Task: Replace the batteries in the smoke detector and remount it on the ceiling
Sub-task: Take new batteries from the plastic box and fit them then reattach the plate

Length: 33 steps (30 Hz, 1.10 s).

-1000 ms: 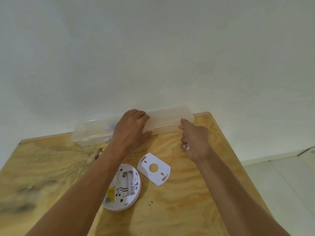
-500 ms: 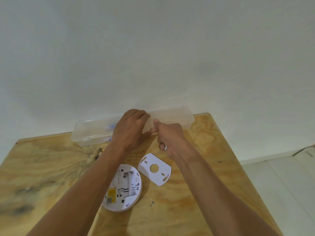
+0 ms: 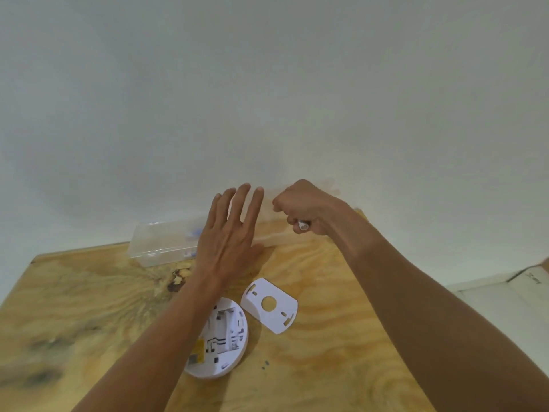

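The white round smoke detector (image 3: 228, 337) lies back side up on the plywood table (image 3: 326, 352), partly under my left forearm. Its white mounting plate (image 3: 279, 316) lies just to the right of it. My left hand (image 3: 228, 236) hovers open with fingers spread over the clear plastic box (image 3: 160, 242) at the table's far edge. My right hand (image 3: 309, 209) is closed in a fist above the right end of the box, and the white tip of a small cylinder, apparently a battery (image 3: 303, 225), sticks out of it.
Two small dark screws (image 3: 265, 365) lie on the table right of the detector. A white wall rises directly behind the table. The table's right edge drops to a pale floor (image 3: 505, 307).
My left hand lifted off the box and spread its fingers. My right hand moved from the box's front up and to the right, still closed.
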Motion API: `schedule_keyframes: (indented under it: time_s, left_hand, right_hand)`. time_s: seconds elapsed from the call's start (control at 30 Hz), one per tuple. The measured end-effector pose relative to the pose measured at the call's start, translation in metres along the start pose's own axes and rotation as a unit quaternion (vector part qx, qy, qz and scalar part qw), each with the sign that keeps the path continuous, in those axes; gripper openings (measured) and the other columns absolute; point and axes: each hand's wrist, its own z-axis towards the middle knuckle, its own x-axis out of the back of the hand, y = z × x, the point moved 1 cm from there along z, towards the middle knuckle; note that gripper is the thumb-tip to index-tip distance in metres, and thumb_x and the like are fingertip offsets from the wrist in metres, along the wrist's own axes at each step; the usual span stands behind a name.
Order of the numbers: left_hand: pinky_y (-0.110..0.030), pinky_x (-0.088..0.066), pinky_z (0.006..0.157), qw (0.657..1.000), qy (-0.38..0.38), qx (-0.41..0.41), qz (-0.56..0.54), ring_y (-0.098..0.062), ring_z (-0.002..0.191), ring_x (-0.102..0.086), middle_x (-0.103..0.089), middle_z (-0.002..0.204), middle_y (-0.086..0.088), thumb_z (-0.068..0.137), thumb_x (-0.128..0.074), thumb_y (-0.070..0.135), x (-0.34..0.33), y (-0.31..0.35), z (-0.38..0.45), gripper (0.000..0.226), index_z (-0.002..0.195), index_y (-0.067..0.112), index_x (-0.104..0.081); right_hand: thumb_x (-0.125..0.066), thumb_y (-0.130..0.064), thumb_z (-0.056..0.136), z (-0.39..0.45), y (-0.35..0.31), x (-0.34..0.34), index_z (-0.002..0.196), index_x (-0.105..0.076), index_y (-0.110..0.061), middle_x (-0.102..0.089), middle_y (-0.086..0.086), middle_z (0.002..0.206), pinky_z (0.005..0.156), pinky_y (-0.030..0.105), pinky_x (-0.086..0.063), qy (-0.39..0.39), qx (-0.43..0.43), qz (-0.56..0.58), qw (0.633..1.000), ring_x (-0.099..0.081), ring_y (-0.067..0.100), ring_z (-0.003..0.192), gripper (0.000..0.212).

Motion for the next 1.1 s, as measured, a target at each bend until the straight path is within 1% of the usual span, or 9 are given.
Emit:
schedule_keyframes:
  time_s: [0.1,0.2,0.27,0.37,0.43,0.7,0.83,0.97,1.1]
  left_hand:
    - [-0.055,-0.042,0.107,1.0,0.013,0.006,0.004,-0.039,0.126,-0.034,-0.047,0.142,-0.023,0.07,-0.065,0.06,0.001,0.001,0.002,0.101,0.15,0.003,-0.039]
    - [-0.053,-0.043,0.107,1.0,0.008,0.011,0.016,-0.038,0.123,-0.034,-0.049,0.14,-0.023,0.059,-0.084,0.053,0.001,0.003,0.004,0.113,0.149,0.002,-0.039]
    - [-0.052,-0.042,0.107,1.0,-0.001,0.013,0.023,-0.038,0.123,-0.034,-0.048,0.14,-0.022,0.057,-0.087,0.054,0.002,0.004,0.006,0.116,0.15,0.002,-0.038]
    - [-0.05,-0.041,0.108,0.999,-0.007,0.017,0.035,-0.037,0.123,-0.034,-0.047,0.141,-0.02,0.056,-0.087,0.053,0.001,0.003,0.008,0.117,0.15,0.003,-0.037]
    - [-0.05,-0.041,0.109,0.999,-0.008,0.017,0.039,-0.037,0.123,-0.034,-0.047,0.141,-0.02,0.056,-0.087,0.053,0.002,0.003,0.009,0.118,0.15,0.004,-0.037]
    - [-0.051,-0.041,0.109,0.999,-0.01,0.016,0.039,-0.037,0.123,-0.035,-0.047,0.141,-0.02,0.055,-0.09,0.048,0.002,0.003,0.009,0.118,0.15,0.004,-0.037]
    - [-0.051,-0.04,0.109,0.999,-0.007,0.014,0.043,-0.038,0.123,-0.037,-0.046,0.141,-0.02,0.055,-0.091,0.044,0.0,0.003,0.007,0.117,0.151,0.004,-0.036]
    - [-0.053,-0.035,0.113,0.999,-0.016,0.01,0.05,-0.041,0.125,-0.044,-0.045,0.143,-0.021,0.058,-0.089,0.052,0.0,0.004,0.006,0.119,0.152,0.004,-0.034]
    - [-0.056,-0.03,0.116,0.998,-0.02,0.023,0.053,-0.04,0.127,-0.045,-0.045,0.143,-0.018,0.06,-0.088,0.049,0.003,0.008,0.002,0.113,0.151,0.007,-0.035]
  right_hand:
    - [-0.043,0.004,0.084,0.008,0.0,0.0,0.12,-0.056,0.009,-0.044,0.014,0.089,0.045,0.024,-0.034,-0.016,-0.03,0.087,0.996,-0.038,0.017,0.06,0.038]
    - [-0.043,0.006,0.088,0.016,0.007,-0.009,0.105,-0.056,0.005,-0.047,0.014,0.091,0.049,0.027,-0.034,0.024,-0.037,0.126,0.991,-0.043,0.019,0.063,0.022]
    - [-0.048,0.007,0.086,0.022,0.013,-0.016,0.09,-0.057,-0.001,-0.05,0.013,0.087,0.053,0.031,-0.04,0.066,-0.025,0.087,0.994,-0.05,0.025,0.069,0.012]
    - [-0.057,0.003,0.089,0.024,0.021,-0.021,0.113,-0.062,-0.001,-0.062,0.01,0.108,0.074,0.028,-0.047,0.123,0.004,-0.055,0.991,-0.063,0.03,0.104,0.025]
    - [-0.061,0.004,0.088,0.024,0.022,-0.021,0.12,-0.061,0.001,-0.065,0.011,0.123,0.077,0.024,-0.046,0.148,0.022,-0.125,0.981,-0.062,0.029,0.115,0.032]
    - [-0.06,0.0,0.088,0.013,0.028,-0.013,0.116,-0.059,-0.002,-0.063,0.011,0.116,0.072,0.026,-0.043,0.182,0.072,-0.221,0.955,-0.062,0.029,0.108,0.028]
    - [-0.061,0.002,0.088,-0.001,0.031,-0.004,0.109,-0.065,-0.005,-0.066,0.013,0.112,0.083,0.036,-0.054,0.211,0.156,-0.212,0.942,-0.065,0.029,0.1,0.022]
    - [-0.064,-0.004,0.089,-0.011,0.033,0.017,0.12,-0.06,-0.012,-0.055,0.009,0.121,0.079,0.034,-0.048,0.279,0.306,-0.284,0.865,-0.059,0.026,0.101,0.033]
    - [-0.065,-0.022,0.093,-0.008,0.034,0.044,0.138,-0.051,-0.02,-0.055,0.004,0.133,0.082,0.038,-0.046,0.245,0.269,-0.479,0.798,-0.045,0.027,0.122,0.047]
